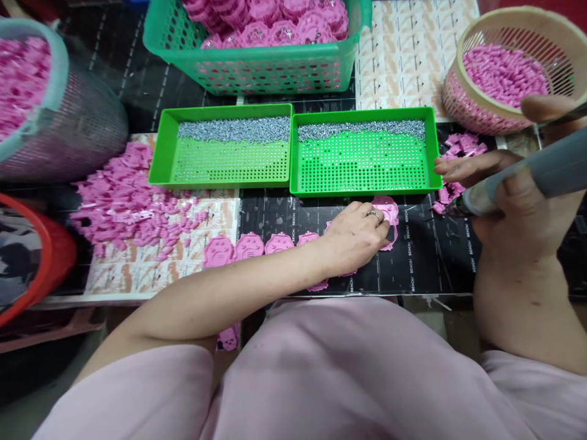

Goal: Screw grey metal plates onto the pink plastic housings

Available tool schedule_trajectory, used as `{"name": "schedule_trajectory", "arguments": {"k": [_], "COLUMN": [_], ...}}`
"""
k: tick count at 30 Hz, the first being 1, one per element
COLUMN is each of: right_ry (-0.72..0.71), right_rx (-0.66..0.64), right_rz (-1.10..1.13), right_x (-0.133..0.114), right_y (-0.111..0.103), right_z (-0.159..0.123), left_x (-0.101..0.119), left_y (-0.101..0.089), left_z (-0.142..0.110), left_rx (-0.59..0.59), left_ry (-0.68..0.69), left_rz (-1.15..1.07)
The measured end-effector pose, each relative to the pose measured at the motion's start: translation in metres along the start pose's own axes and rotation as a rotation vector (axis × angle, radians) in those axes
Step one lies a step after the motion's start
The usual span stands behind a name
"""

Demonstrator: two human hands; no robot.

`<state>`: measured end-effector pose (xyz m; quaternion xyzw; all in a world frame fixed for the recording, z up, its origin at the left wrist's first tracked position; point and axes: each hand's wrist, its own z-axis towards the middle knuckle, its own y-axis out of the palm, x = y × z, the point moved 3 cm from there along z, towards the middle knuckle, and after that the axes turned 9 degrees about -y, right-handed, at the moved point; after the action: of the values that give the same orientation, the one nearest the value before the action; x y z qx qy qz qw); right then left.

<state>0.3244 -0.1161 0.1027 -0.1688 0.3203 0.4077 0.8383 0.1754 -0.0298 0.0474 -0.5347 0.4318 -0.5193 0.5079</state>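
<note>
My left hand [358, 235] rests on the table with its fingers curled down on a pink plastic part [387, 212], the last in a row of pink round parts [250, 245]. A ring sits on one finger. My right hand [504, 195] grips a grey electric screwdriver [527, 180] whose tip points left, just right of that pink part. Behind both hands stand two green perforated trays [364, 183] holding small silver screws [362, 129] along their far sides.
A heap of small pink pieces [121, 205] lies at the left. At the back stand a green basket [257, 70] of pink parts, a beige basket [504, 116] of pink bits at right, a mesh bin [68, 128] and a red bowl [50, 256] at left.
</note>
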Motion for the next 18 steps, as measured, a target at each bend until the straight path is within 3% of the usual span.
{"name": "schedule_trajectory", "arguments": {"k": [10, 18], "right_ry": [0.012, 0.139], "right_rx": [0.013, 0.145], "right_rz": [-0.013, 0.050], "right_x": [0.0020, -0.0008], "right_y": [-0.0013, -0.0006], "right_z": [-0.0012, 0.0049], "left_x": [0.0029, 0.0052], "left_y": [0.0024, 0.0019], "left_z": [0.0003, 0.0014], "left_rx": [0.018, -0.008], "left_ry": [0.032, 0.011], "left_rz": [0.029, -0.004]}}
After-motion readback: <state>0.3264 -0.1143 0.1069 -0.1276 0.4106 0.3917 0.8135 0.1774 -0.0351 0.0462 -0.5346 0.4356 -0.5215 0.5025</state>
